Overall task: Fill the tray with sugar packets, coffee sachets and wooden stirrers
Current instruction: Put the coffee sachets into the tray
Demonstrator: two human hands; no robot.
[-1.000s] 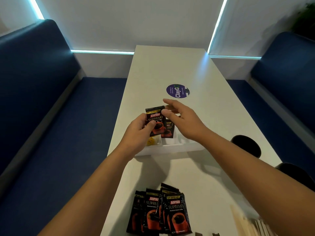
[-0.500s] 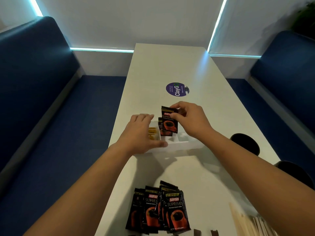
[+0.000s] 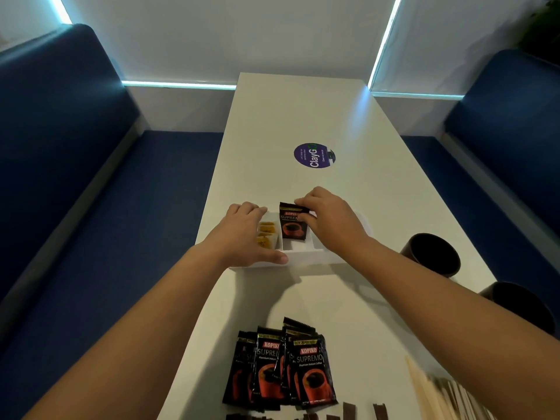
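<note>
White table (image 3: 303, 116) lies bare beyond tray (image 3: 306, 258); right hand (image 3: 330, 219) pinches sachet (image 3: 293, 224).

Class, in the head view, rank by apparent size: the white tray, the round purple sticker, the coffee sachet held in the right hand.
1. White compartmented tray
2. Round purple sticker and black coffee sachet: look alike; the sticker lies farther away, so unranked.

I count one white tray (image 3: 306, 256) on the desk (image 3: 291, 116), one coffee sachet (image 3: 293, 222) standing in it, and about five more sachets (image 3: 281, 368) fanned at the lower centre. Two dark cups (image 3: 431, 254) sit at right. Yellow sugar packets (image 3: 266, 236): at least two. Wooden stirrers (image 3: 424, 389), lower right, are too blurred to count.
</note>
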